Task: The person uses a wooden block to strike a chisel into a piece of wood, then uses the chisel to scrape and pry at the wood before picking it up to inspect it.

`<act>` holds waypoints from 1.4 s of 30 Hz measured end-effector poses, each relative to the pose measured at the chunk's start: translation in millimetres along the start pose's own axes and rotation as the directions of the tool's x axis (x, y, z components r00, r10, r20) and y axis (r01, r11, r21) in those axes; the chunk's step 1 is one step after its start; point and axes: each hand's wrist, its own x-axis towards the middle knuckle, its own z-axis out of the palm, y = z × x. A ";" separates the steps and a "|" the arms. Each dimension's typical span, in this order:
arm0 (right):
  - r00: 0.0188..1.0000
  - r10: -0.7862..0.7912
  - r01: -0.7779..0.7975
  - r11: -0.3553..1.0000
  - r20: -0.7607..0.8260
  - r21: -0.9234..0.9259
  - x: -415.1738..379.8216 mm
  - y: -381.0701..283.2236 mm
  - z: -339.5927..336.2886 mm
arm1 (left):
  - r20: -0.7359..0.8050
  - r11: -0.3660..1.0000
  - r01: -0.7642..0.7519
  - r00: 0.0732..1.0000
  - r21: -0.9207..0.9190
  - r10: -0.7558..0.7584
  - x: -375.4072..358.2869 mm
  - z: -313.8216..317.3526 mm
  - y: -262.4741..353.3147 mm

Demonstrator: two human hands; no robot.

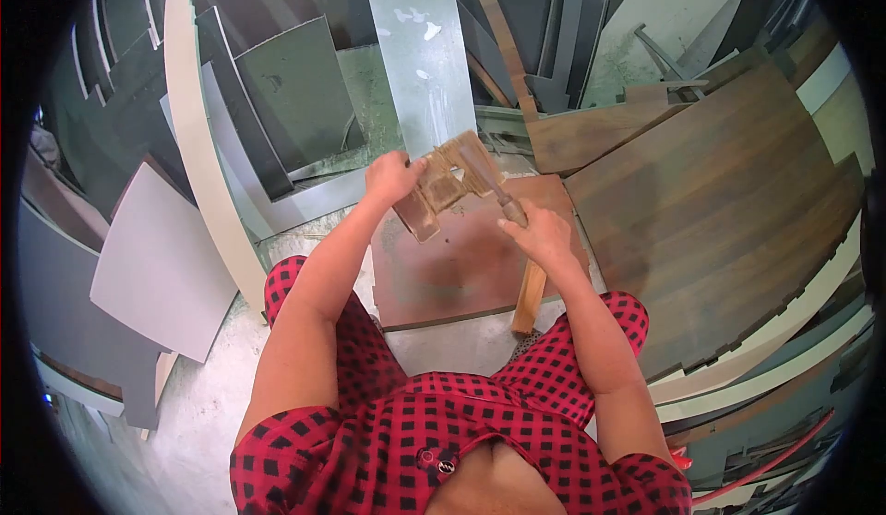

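My left hand (392, 180) grips the left end of a brown wooden piece (434, 199) with notches and a gap cut through it. The piece is held tilted above a reddish-brown board (443, 280) lying on the floor between my knees. My right hand (541, 235) is closed round the wooden handle of a chisel (510, 205). Its blade is blurred and reaches over the right part of the wooden piece; whether it touches cannot be made out. Below my right hand, a light orange-brown wooden strip (530, 299) rests across the board's front edge.
A large dark wood-grain panel (711, 210) lies on the right. A long pale grey board (420, 44) runs away behind the wooden piece. On the left are a white panel (166, 257) and a curved cream strip (198, 127). Grey sheets (300, 90) lean at the back.
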 end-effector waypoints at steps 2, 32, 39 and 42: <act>0.995 -0.100 0.100 0.994 -0.005 -0.052 -7.5 -2.0 9.1 | 0.006 1.000 0.015 1.000 -0.013 -0.014 2.5 -2.2 2.1; 0.995 -0.058 0.067 0.991 0.082 -0.112 -9.9 -5.5 17.0 | 0.060 0.999 0.036 0.998 -0.039 -0.034 2.7 -9.7 6.5; 0.998 -0.007 0.016 0.992 0.069 -0.124 9.7 -8.7 24.0 | 0.221 0.995 -0.100 0.970 0.002 0.097 -28.7 14.7 38.7; 0.999 -0.009 0.013 0.995 0.047 -0.096 4.6 -13.8 6.2 | 0.147 0.999 -0.036 0.989 0.029 0.031 -8.0 7.4 12.6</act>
